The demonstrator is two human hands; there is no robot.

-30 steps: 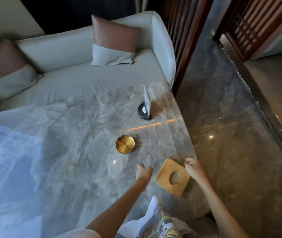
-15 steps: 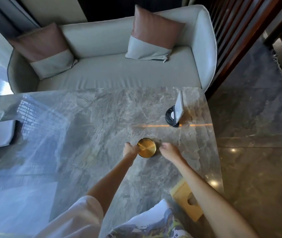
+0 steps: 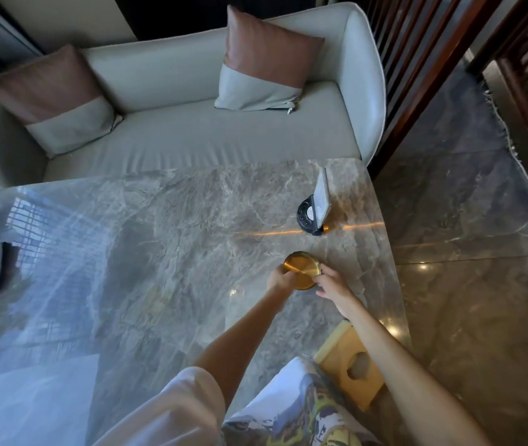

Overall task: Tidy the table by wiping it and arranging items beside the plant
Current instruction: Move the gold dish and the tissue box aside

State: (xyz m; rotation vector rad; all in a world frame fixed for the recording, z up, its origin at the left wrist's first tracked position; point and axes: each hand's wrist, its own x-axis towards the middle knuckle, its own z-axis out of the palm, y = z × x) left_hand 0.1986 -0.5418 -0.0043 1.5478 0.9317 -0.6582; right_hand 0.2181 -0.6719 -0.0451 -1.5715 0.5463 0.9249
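Toward the right edge of the table [image 3: 159, 252], both hands closed on the brass dish [image 3: 302, 269] from opposite sides: the left hand [image 3: 280, 280] curled against its left rim, the right hand [image 3: 331, 284] with fingers [image 3: 320, 274] hooked on its right rim. Whether the dish was lifted or sitting on the marble could not be told. Just beyond it, nearer the far right corner, stood a black stand [image 3: 309, 218] holding a card [image 3: 322, 201] upright, well apart from the hands. At the near right corner a wooden box [image 3: 352, 368] with a round hole lay partly under the right forearm. No plant and no cloth showed anywhere in view, and a sofa [image 3: 191, 140] stood past the far edge. The step in hand looked like gathering the dish for arranging. The next move would call for an even two-sided hold, carrying the dish level toward wherever the plant stood, out of sight, and clearing the stand on the way.
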